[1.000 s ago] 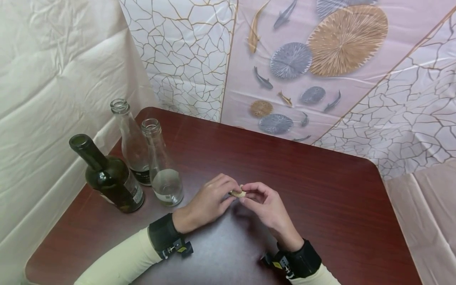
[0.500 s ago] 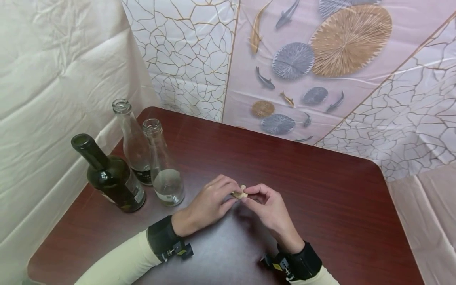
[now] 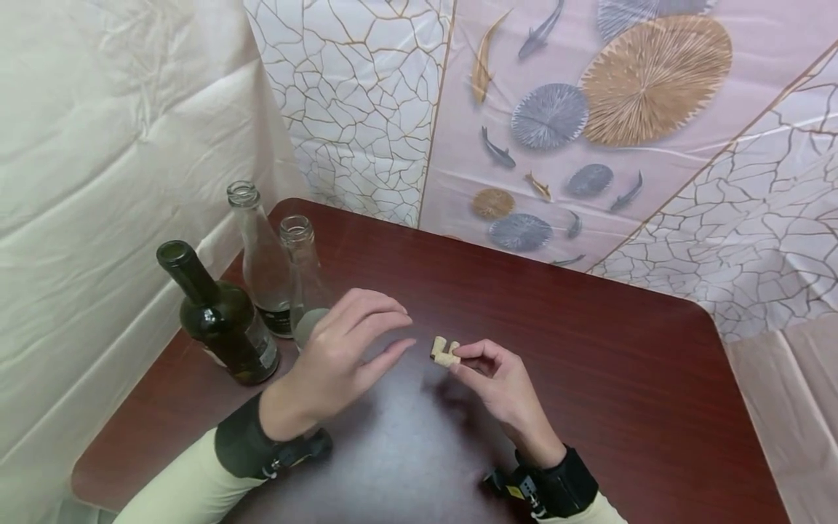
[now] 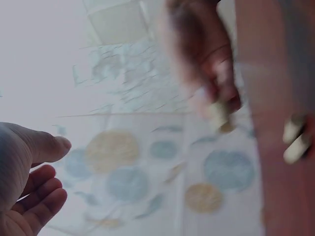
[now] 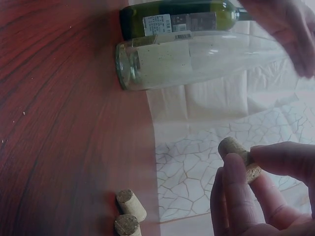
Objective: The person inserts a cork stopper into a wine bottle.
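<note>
No wording is legible. The dark green glass bottle at left bears tiny print, the near clear, tapering glass bottle a barcode.

Left grip raised, relaxed; right grip pinching

A pale cylindrical cork is pinched in the right hand above the surface, two similar corks apparently lying on their sides well inside its edges.

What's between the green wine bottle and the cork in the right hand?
Right wrist view: a clear glass bottle, then just backdrop cloth behind the gap to the cork. Head view: the left hand is there too.
</note>
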Demonstrator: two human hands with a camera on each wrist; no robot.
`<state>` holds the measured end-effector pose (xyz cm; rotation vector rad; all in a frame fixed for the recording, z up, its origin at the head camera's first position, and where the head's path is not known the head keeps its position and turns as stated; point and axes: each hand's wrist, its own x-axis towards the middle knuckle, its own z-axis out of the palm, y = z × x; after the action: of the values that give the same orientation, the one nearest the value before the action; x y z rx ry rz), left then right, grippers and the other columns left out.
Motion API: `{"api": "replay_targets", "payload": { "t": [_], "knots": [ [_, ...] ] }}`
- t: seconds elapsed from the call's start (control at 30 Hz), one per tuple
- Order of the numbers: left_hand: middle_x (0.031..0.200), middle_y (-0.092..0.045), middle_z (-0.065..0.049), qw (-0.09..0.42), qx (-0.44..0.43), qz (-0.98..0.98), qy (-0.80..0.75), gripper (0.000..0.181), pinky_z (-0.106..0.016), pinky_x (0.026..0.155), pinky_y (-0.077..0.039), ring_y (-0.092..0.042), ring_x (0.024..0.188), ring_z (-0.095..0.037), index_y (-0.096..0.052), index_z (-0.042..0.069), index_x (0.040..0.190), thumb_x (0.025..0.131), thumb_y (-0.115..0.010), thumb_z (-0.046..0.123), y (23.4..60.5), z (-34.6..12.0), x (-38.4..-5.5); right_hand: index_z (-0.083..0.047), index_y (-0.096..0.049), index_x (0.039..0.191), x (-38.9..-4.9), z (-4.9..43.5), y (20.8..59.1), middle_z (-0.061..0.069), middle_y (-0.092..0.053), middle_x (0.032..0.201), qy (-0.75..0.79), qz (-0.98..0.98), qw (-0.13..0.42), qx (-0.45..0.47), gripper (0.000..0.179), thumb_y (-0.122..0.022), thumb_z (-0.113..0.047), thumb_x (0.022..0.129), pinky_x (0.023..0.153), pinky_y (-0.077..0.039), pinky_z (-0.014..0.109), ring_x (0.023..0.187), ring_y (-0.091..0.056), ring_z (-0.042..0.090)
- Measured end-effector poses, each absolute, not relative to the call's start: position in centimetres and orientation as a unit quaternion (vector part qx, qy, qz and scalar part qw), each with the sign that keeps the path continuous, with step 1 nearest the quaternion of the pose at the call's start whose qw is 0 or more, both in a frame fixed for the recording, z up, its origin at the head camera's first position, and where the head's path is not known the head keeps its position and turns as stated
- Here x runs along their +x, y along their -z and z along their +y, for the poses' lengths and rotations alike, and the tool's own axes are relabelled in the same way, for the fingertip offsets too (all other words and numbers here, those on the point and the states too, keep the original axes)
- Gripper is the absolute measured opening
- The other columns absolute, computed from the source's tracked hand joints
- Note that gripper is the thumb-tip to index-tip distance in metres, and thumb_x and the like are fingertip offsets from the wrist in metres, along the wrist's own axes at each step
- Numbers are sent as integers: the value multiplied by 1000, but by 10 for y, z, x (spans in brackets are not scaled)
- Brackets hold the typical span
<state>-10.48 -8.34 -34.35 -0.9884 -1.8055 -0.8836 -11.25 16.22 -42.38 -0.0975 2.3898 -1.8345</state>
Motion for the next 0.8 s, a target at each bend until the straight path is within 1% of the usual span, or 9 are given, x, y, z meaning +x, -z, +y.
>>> {"api": "replay_targets", "payload": {
  "t": [0.13,0.23,0.33,0.4,0.47,0.57,0.63,0.73,0.8],
  "knots": [
    [89,-68,-14,529,-373,-672,359,17,-35,76,-54,-63,84,-28,-70,-2,88,77,-78,7,321,-97,-100,-2,-70,104,-112,163,424,13,-70,110,611,788,73,-27,25,-77,-13,82,75,-59,30,90,-69,20],
    [83,-68,-18,595,-327,-630,377,18,-36,74,-52,-61,78,-32,-68,-4,82,78,-78,11,312,-106,-100,-4,-70,104,-111,164,423,12,-69,109,615,784,82,-21,24,-76,-12,83,77,-59,36,89,-69,19],
    [84,-66,-21,621,-263,-620,401,24,-34,77,-50,-60,79,-35,-67,-5,84,77,-80,13,309,-114,-101,-3,-70,105,-111,165,423,13,-69,107,618,781,83,-23,24,-76,-11,83,77,-59,37,88,-69,18],
    [88,-65,-23,617,-218,-633,414,29,-33,81,-49,-59,84,-36,-66,-6,90,73,-81,12,309,-119,-99,-3,-70,105,-110,165,423,13,-69,106,619,780,82,-24,25,-76,-12,83,75,-59,34,87,-69,17],
    [94,-64,-25,597,-182,-652,431,36,-29,83,-49,-59,89,-34,-65,-8,96,69,-82,8,310,-123,-96,-3,-70,106,-110,165,424,13,-69,108,619,780,81,-27,26,-76,-13,83,75,-59,33,87,-69,17],
    [102,-58,-28,551,-143,-681,461,49,-27,85,-50,-57,94,-29,-60,-12,107,64,-83,-2,309,-126,-91,-2,-70,107,-110,165,424,14,-70,111,623,777,83,-30,28,-77,-14,83,76,-59,33,89,-69,17],
    [105,-55,-30,513,-125,-702,478,58,-25,85,-50,-56,96,-27,-55,-15,113,62,-83,-7,308,-127,-89,-2,-70,108,-110,165,424,15,-70,114,627,774,85,-32,29,-77,-14,83,76,-59,33,90,-69,17],
    [108,-53,-29,463,-97,-733,489,68,-25,86,-49,-55,98,-25,-50,-15,121,62,-84,-8,311,-129,-91,-2,-71,109,-111,165,424,17,-70,117,626,774,86,-33,31,-77,-16,83,75,-58,30,93,-69,18],
    [108,-54,-26,440,-81,-751,486,72,-24,85,-48,-55,98,-23,-49,-13,124,62,-86,-4,318,-131,-95,-2,-71,110,-111,166,425,16,-70,116,620,779,86,-33,32,-77,-18,82,76,-58,30,93,-69,18]
  ]
}}
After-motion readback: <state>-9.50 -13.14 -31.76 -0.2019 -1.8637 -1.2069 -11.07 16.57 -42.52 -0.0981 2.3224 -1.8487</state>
